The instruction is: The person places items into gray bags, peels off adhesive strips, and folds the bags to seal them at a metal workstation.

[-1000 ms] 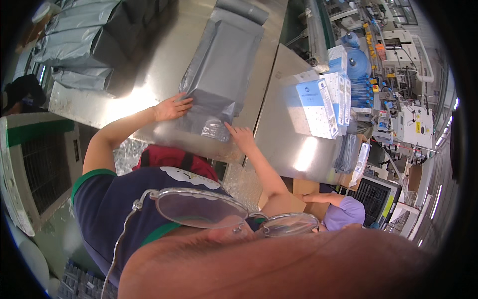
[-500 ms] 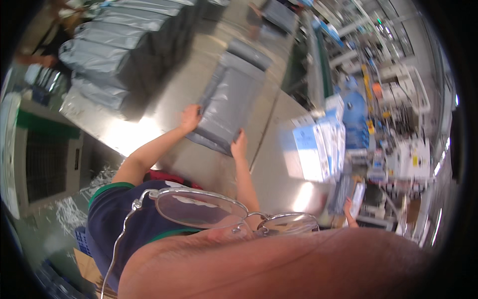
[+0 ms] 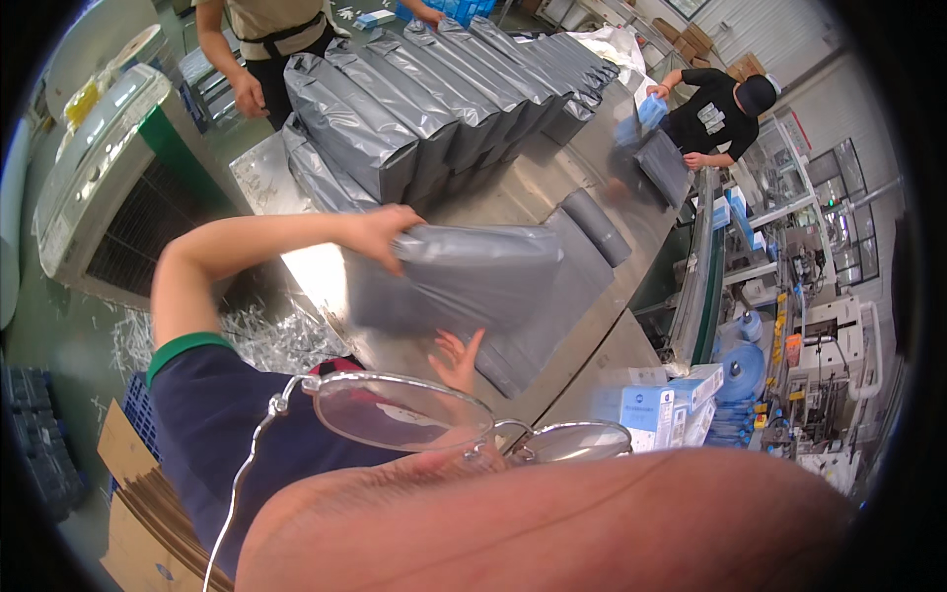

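Observation:
My left hand is closed on the top left corner of a grey plastic mailing bag, which is tilted up off the table. The bag looks bulky, its lower left part is smeared by motion, and its contents are hidden. Below its near side, my right hand has fingers spread and grips nothing. Beyond the held bag, more grey plastic lies flat as a sheet or bags, with a rolled grey part at its far end.
Filled grey bags stand in a long row along the metal table's far left. Blue-and-white boxes sit at the right. Behind the row stands a person; another person handles a grey bag beside the conveyor.
Both hands were on the grey bag lying on the table. My left hand has raised it toward the left, and my right hand has let go. The view has swung, showing more of the co-workers.

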